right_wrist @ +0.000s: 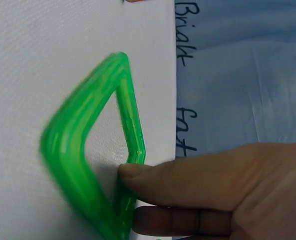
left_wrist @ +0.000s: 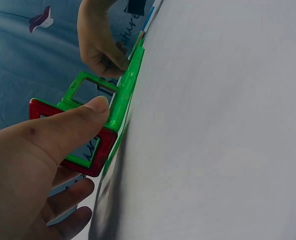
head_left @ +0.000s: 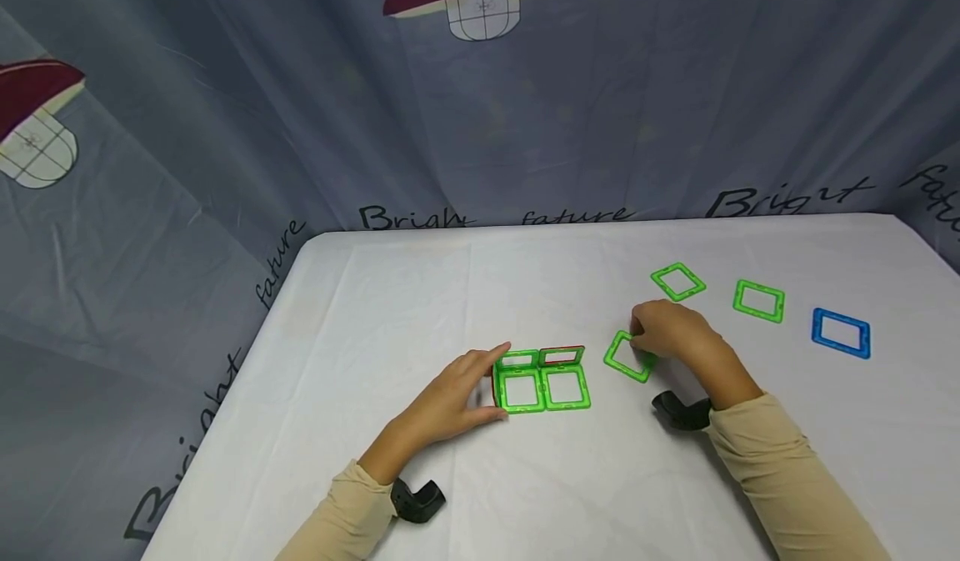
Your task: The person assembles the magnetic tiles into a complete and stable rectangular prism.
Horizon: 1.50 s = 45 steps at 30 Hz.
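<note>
A small structure of green magnetic tiles (head_left: 542, 388) lies on the white table, with two square frames flat and side by side. Upright tiles stand along its back and left sides, and red tiles (left_wrist: 105, 150) show there too. My left hand (head_left: 453, 394) grips the structure's left end, thumb at the front corner and index finger at the back one. To the right, my right hand (head_left: 675, 332) pinches a separate green square magnetic tile (right_wrist: 65, 150) by one edge between thumb and fingers. That tile is tilted in the right wrist view, close over the table.
Beyond the right hand lie two more green tiles, one turned like a diamond (head_left: 663, 290) and another (head_left: 738, 294) farther right. A blue tile (head_left: 817, 325) rests at the far right. Black wrist mounts (head_left: 416, 503) sit below both hands. A grey printed curtain (head_left: 600, 111) hangs behind the table.
</note>
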Tool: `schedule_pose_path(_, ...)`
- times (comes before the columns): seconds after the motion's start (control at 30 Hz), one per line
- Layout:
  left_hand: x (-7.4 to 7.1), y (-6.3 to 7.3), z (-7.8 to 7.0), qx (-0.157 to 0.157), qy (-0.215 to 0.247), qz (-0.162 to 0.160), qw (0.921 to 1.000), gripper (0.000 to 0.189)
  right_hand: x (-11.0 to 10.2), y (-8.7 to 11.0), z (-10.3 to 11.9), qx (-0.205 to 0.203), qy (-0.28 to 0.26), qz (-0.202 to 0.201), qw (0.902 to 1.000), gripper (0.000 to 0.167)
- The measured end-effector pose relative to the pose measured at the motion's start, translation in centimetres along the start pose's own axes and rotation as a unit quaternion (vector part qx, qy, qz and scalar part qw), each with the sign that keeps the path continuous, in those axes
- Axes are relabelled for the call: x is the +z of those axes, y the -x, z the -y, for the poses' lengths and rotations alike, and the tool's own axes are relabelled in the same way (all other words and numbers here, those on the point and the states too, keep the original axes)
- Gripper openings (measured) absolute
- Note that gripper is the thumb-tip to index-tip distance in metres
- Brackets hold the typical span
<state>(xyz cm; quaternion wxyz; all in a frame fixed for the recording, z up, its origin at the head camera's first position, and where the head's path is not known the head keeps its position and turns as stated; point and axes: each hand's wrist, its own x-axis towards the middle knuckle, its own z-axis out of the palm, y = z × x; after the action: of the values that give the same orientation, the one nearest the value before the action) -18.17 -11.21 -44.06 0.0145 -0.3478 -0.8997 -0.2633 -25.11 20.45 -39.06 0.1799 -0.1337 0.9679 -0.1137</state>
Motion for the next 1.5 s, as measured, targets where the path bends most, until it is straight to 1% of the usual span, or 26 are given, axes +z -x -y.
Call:
schedule_pose_path(0.17, -0.2, 0.2, 0.3, -0.014, 0.014, -0.005, 0.9998, 0.084, -0.1, 0.1, 0.2, -0.01, 0.002, -0.001, 0.9999, 0.011)
schedule_pose_path(0.3, -0.1, 0.2, 0.6, -0.01, 0.021, -0.005, 0.9997, 0.086, -0.3, 0.5, 0.5, -0.038, -0.028, -0.001, 0.9989, 0.012)
schedule_pose_path(0.4, 0.0, 0.2, 0.7, -0.005, 0.019, -0.008, 0.9998, 0.086, -0.6, 0.7, 0.7, -0.064, -0.056, 0.01, 0.9963, 0.018)
schedule_pose_path(0.47, 0.0, 0.2, 0.7, -0.002, 0.019, -0.01, 0.9998, 0.086, -0.7, 0.8, 0.9, -0.073, -0.066, 0.022, 0.9949, 0.025)
schedule_pose_path(0.57, 0.1, 0.1, 0.8, -0.004, 0.016, -0.009, 0.9998, 0.086, -1.0, 0.9, 1.2, -0.071, -0.064, 0.044, 0.9944, 0.032)
schedule_pose_path(0.67, 0.1, 0.1, 0.9, -0.006, 0.017, -0.006, 0.9998, 0.086, -1.0, 1.1, 1.6, -0.072, -0.061, 0.054, 0.9941, 0.03)
schedule_pose_path(0.77, 0.1, 0.1, 0.9, -0.009, 0.018, -0.004, 0.9998, 0.086, -0.9, 1.4, 1.8, -0.084, -0.076, 0.055, 0.992, 0.026)
schedule_pose_path(0.83, 0.1, 0.2, 0.8, -0.009, 0.019, -0.004, 0.9998, 0.086, -0.9, 1.6, 2.0, -0.091, -0.095, 0.056, 0.9897, 0.026)
schedule_pose_path(1.03, -0.1, 0.1, 0.6, -0.019, 0.018, 0.005, 0.9997, 0.086, -0.7, 1.9, 2.6, -0.085, -0.129, 0.067, 0.9858, 0.025)
schedule_pose_path(1.27, -0.1, 0.1, 0.6, -0.028, 0.018, 0.008, 0.9994, 0.087, -0.5, 2.1, 3.3, -0.085, -0.136, 0.07, 0.9845, 0.026)
schedule_pose_path(1.5, 0.0, 0.1, 0.6, -0.02, 0.013, 0.006, 0.9997, 0.085, -0.4, 2.3, 3.6, -0.098, -0.135, 0.068, 0.9837, 0.03)
